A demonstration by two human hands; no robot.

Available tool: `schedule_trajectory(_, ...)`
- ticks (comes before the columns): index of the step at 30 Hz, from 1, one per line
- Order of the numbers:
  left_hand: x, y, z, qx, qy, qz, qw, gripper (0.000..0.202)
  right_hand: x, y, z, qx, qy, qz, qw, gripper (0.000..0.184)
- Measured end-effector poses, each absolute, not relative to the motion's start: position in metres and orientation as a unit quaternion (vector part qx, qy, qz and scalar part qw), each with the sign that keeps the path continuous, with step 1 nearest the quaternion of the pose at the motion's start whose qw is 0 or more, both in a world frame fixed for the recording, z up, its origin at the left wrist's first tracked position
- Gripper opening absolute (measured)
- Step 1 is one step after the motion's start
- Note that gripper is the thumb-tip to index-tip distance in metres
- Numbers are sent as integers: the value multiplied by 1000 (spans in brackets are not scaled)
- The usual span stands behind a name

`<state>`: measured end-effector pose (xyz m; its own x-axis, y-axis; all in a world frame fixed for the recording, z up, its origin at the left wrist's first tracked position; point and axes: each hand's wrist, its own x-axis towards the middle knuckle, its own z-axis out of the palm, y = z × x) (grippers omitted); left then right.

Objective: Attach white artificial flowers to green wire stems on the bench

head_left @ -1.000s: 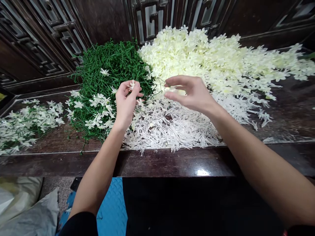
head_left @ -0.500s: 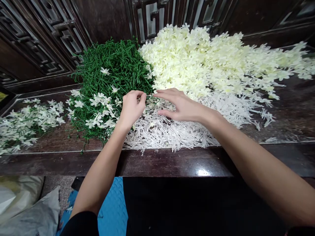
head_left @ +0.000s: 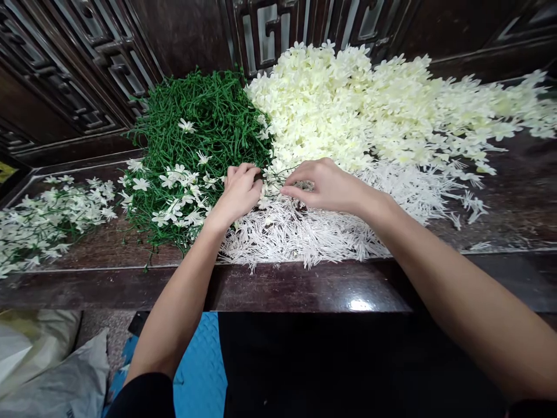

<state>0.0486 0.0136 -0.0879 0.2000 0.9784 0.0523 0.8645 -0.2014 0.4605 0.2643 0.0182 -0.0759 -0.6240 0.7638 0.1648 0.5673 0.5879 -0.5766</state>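
Observation:
My left hand [head_left: 241,190] lies at the right edge of a heap of green plastic flower stems [head_left: 195,110]. Its fingers are bent and closed, and their tips are hidden. Just to the right, my right hand [head_left: 321,183] has thumb and fingers brought together at a thin green stem [head_left: 284,170] that stretches between the hands. Small white blossoms show in the gap below it. Under both hands spreads a pile of thin white stamen pieces [head_left: 304,235]. Behind my right hand rises a large mound of loose cream artificial petals [head_left: 331,110].
Stemmed white flowers [head_left: 185,191] rest on the front of the green heap, with another bunch of them [head_left: 56,220] at far left. A raised front edge [head_left: 304,284] borders the dark wooden bench. Carved wood panels [head_left: 270,35] stand behind; sacks [head_left: 56,371] lie on the floor.
My left hand has turned palm-down and its fingers have reached forward into the green stems' edge. My right hand's spread fingers have drawn together into a pinch.

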Motion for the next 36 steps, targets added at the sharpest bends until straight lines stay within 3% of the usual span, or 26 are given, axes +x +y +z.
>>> schedule_trajectory(4,46,18,-88,707,602,357,101,24,266,18,-75,-437,-834,217,258,28)
schedule_trajectory(9,43,18,-84,638,549,519,147,11,272,24,-76,-464,-818,177,289,25)
schedule_trajectory(13,47,14,-78,584,529,581,206,33,274,26,-78,-513,-789,169,293,30)
schedule_trajectory(18,49,9,-72,570,518,586,252,50,268,22,-77,-435,-817,266,269,35)
schedule_trajectory(21,49,10,-73,573,527,568,266,39,267,20,-73,-416,-820,245,307,37)
schedule_trajectory(27,48,16,-75,553,528,579,283,8,281,27,-68,-515,-760,163,361,36)
schedule_trajectory(36,49,15,-73,558,526,630,121,35,298,42,-94,-536,-802,113,237,33)
